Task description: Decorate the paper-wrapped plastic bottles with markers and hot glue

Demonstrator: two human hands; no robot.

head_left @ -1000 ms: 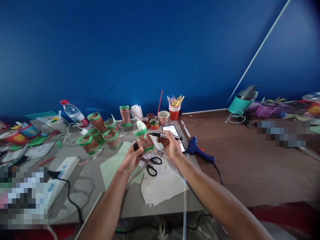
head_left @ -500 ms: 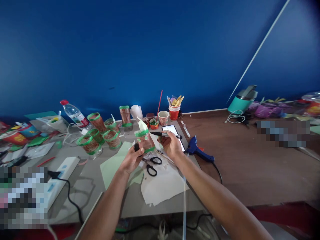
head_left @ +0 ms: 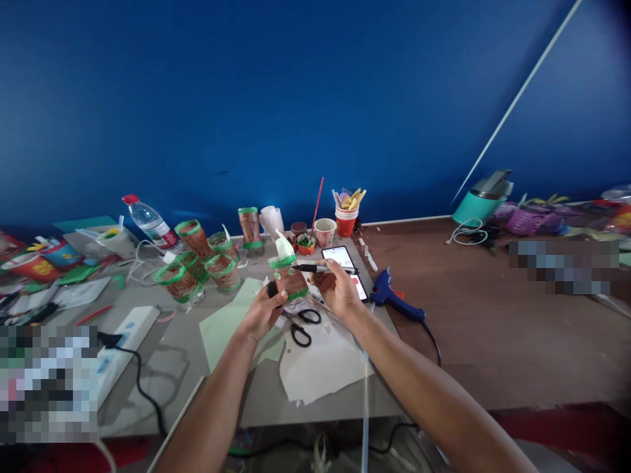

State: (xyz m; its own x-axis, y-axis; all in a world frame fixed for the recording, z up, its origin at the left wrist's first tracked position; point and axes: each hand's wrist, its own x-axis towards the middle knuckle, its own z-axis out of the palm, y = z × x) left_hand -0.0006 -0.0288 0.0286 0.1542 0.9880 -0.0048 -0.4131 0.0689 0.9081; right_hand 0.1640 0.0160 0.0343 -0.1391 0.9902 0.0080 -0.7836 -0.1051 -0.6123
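My left hand (head_left: 265, 312) is closed on a brown-painted cup (head_left: 292, 284) with green bands, held tilted above the paper. A pale green leaf-shaped piece (head_left: 284, 245) sticks up from its rim. A small black piece, perhaps a pen cap, shows by the left fingers. My right hand (head_left: 336, 289) grips a black marker (head_left: 323, 268), its dark tip beside the cup's upper edge; I cannot tell whether they touch. Below lie black-handled scissors (head_left: 302, 334), on a torn white sheet (head_left: 320, 368) and beside light green paper (head_left: 224, 328).
Several similar brown-and-green cups (head_left: 223, 272) and a water bottle (head_left: 150, 223) stand at the back left. A phone (head_left: 338, 255), a blue glue gun (head_left: 394, 295) with its cable, and a red cup of spoons (head_left: 347, 222) are to the right. A power strip (head_left: 131, 348) lies left.
The view has shifted slightly, so everything sits a little to the right. My hands keep the same holds, with the marker tip still close to the cup's rim.
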